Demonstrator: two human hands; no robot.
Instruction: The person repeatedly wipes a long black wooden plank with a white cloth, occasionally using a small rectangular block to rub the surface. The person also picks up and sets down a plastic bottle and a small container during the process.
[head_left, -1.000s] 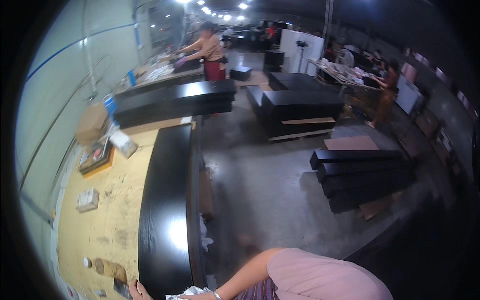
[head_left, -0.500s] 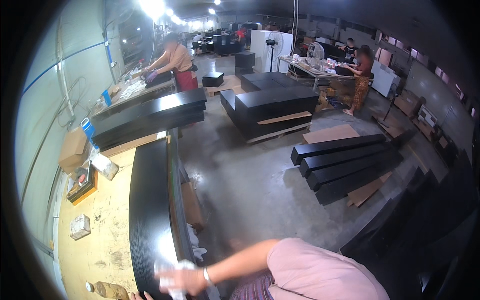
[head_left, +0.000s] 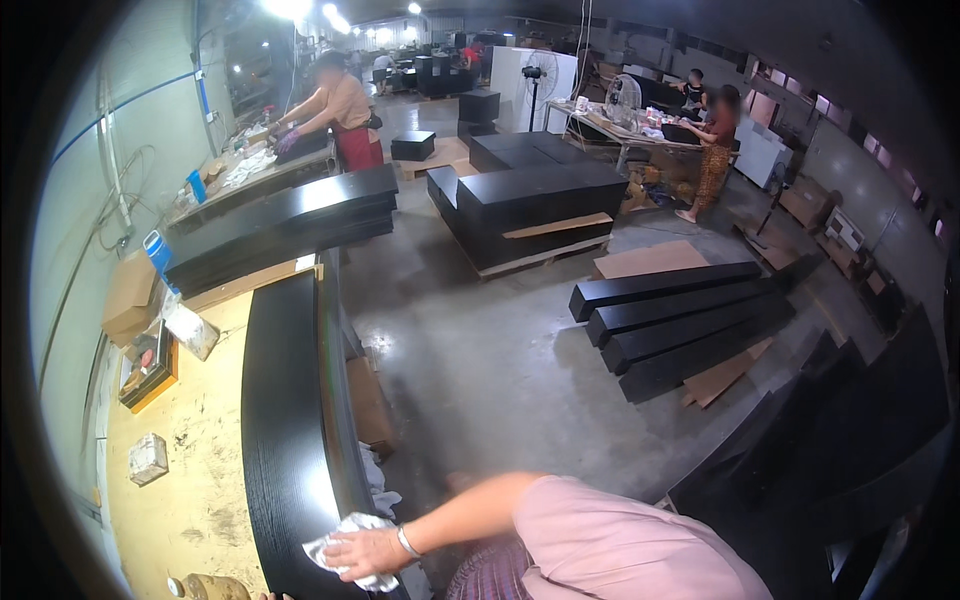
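Observation:
My right hand (head_left: 365, 550) presses a crumpled white cloth (head_left: 345, 528) flat on the near end of a long glossy black panel (head_left: 285, 400). The panel lies along the edge of a wooden workbench (head_left: 200, 470). My right arm in a pink sleeve reaches in from the lower right, with a band on the wrist. Only a sliver of my left hand (head_left: 265, 596) shows at the bottom edge beside the panel, and its grip is hidden.
On the bench lie a small box (head_left: 147, 458), a tray (head_left: 150, 365), a cardboard box (head_left: 130, 295) and a stack of black panels (head_left: 280, 225). More black panels sit on a pallet (head_left: 530, 200) and on the floor (head_left: 680, 320). People work at the far benches.
My right hand with the cloth has slid from the bottom edge further up onto the panel, then held there. The view has swung and the far workers appear shifted.

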